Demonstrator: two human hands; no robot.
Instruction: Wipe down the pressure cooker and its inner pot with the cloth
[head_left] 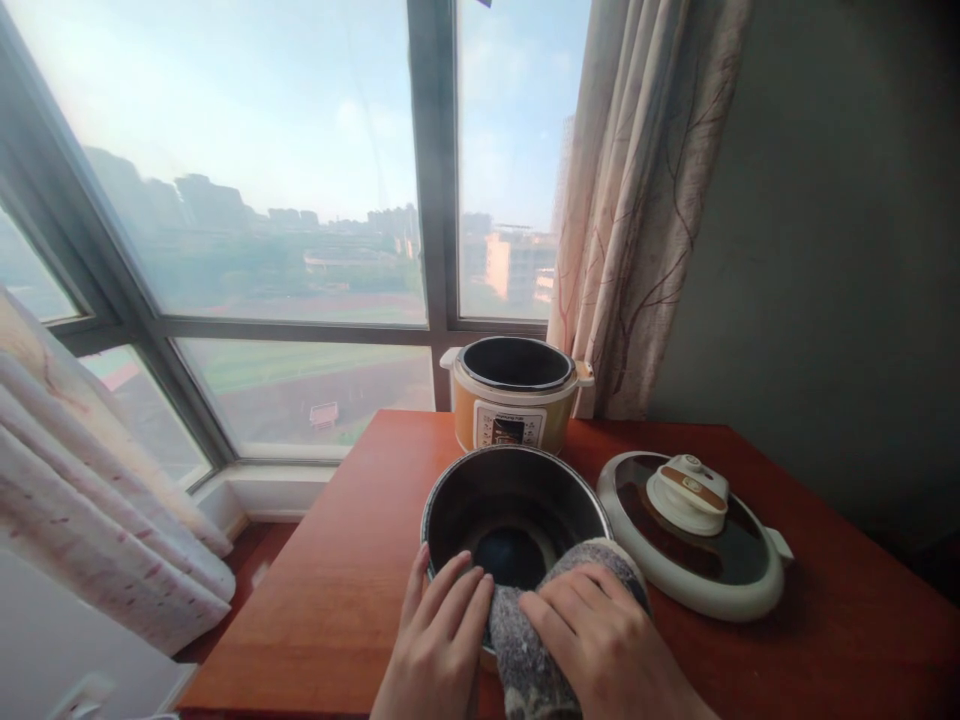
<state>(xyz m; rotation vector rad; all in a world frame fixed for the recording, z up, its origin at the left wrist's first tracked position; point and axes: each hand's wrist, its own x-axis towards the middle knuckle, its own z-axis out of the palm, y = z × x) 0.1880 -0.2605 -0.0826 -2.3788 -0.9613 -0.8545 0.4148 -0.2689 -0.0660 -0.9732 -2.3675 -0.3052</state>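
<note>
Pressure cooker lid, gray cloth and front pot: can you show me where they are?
Pressure cooker lid (pixel 686 512): head view, on its knob's base.
Gray cloth (pixel 524 640): head view, on its lower part.
Front pot (pixel 516 488): head view, inside far wall.

Daylight's pouring in through the big window (pixel 292 250); sky (pixel 247 90) near blown out, skyline (pixel 214 205) washed out and soft. Right-hand wall (pixel 817 230) sits in deep shade, almost black at the top right corner. Table (pixel 300 600) reads warm and lit on the left, drops off toward lower right. Pot (pixel 457 500) dark inside, dull sheen at the bottom, bright line along the rim. Cooker's panel lettering (pixel 510 426) too soft to read. Wide-lens stretch leans the window bars at far left.
</note>
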